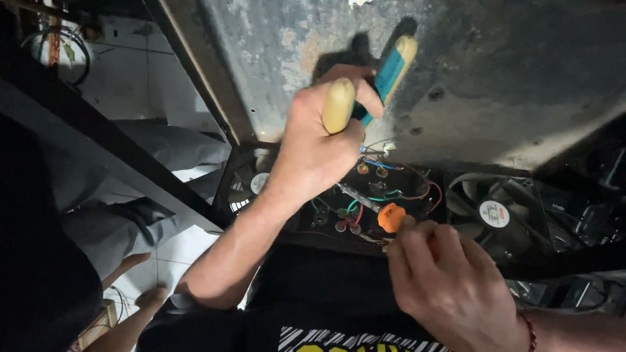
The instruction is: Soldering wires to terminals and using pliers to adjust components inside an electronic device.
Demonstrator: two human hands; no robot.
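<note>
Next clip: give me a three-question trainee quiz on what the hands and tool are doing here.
1. True or false: the left hand grips pliers with yellow and teal handles.
2. Which colour is the knob by the right hand? A green, B orange, C white.
3. Fill in: right of the wiring panel sits a black cooling ____.

Key: 1 true; 2 B; 3 fan.
</note>
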